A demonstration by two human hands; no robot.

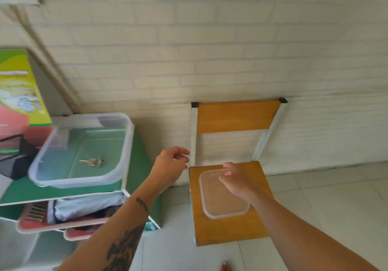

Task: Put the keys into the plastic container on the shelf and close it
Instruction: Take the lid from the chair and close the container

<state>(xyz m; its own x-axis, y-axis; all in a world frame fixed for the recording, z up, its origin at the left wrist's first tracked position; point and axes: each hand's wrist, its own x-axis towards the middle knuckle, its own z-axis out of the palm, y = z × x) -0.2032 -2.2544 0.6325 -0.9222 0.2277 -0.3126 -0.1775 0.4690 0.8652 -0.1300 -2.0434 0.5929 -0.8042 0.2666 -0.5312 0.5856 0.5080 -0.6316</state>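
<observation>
The right hand [236,181] is hovering over the clear lid [223,195] lying on the chair seat [228,228], its grip half curled and holding nothing, fingertips near the lid's far edge; whether they are touching it is hard to tell. The left hand [170,165] is hanging between chair and shelf [63,193], its grip loosely curled and empty too. The keys [92,162] are lying inside the open plastic container [81,149] on the green shelf top, so that half looks done. What is remaining, I judge, is lifting the lid, carrying it across and pressing it onto the container.
</observation>
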